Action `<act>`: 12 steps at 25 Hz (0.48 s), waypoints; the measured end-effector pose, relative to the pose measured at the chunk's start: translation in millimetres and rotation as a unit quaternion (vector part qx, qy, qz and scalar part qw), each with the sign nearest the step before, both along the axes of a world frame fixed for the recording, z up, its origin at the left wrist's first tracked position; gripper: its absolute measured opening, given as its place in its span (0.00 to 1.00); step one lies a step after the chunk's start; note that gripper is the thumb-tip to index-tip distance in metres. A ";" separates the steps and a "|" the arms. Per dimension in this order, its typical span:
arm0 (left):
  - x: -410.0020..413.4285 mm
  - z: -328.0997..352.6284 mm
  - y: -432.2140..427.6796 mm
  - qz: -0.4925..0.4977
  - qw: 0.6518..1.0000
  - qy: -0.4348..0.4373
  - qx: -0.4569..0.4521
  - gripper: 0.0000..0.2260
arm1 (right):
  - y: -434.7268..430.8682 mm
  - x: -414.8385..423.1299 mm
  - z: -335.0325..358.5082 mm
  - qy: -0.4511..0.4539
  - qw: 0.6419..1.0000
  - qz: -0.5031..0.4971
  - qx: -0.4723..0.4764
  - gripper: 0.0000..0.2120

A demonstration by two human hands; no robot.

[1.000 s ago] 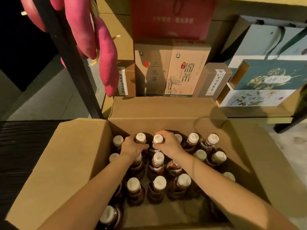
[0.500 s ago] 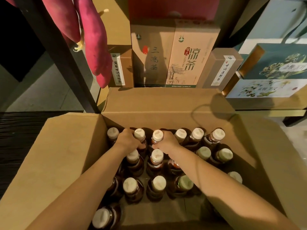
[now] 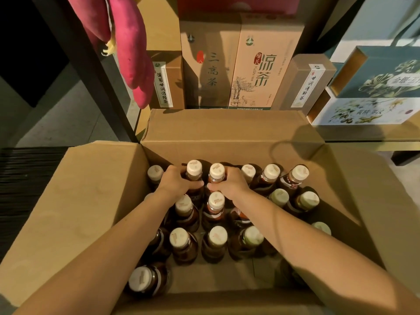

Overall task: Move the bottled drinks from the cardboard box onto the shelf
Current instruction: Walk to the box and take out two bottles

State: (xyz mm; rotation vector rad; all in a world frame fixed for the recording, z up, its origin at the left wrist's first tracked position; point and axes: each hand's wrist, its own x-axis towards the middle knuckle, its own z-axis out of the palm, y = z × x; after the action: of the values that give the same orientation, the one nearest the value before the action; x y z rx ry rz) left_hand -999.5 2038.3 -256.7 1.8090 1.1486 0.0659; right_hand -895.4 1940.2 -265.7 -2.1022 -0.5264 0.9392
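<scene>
**Two Hands, Two Bottles, One Full Box**

Close to the camera, two bare arms reach down into the cardboard box. Many bottles stand inside it, packed side by side with pale caps up.

The bottles are tight together, so a lifted one could bump the next and knock it over. A hand holding only the neck could slip and drop its bottle back in.

The left hand is wrapped around the neck of the left bottle in the back row. The right hand is wrapped around the right bottle just beside it. Both bottles sit down in the box.

Behind the box is the shelf, crowded with tea boxes. There looks to be little room there.
</scene>
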 end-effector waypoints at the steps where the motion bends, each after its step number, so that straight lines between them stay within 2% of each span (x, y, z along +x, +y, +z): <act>1: -2.0 6.4 -2.0 -0.001 1.000 -0.018 0.003 0.28 | -1.4 -0.9 5.5 -0.001 1.000 0.002 0.011 0.28; 7: -27.1 74.6 -14.2 -0.019 0.985 -0.170 0.024 0.16 | -12.4 -3.1 71.2 -0.020 0.993 0.023 0.110 0.27; 12: -54.1 154.0 -26.8 0.047 0.956 -0.287 0.044 0.09 | -23.8 -15.8 172.5 -0.039 0.968 0.067 0.237 0.19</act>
State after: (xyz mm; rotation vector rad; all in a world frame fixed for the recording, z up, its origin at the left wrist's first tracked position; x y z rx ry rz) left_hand -1053.6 2011.5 -102.7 1.6499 0.8162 0.6653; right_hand -911.2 1916.3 -93.3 -1.6888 -0.8520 0.7176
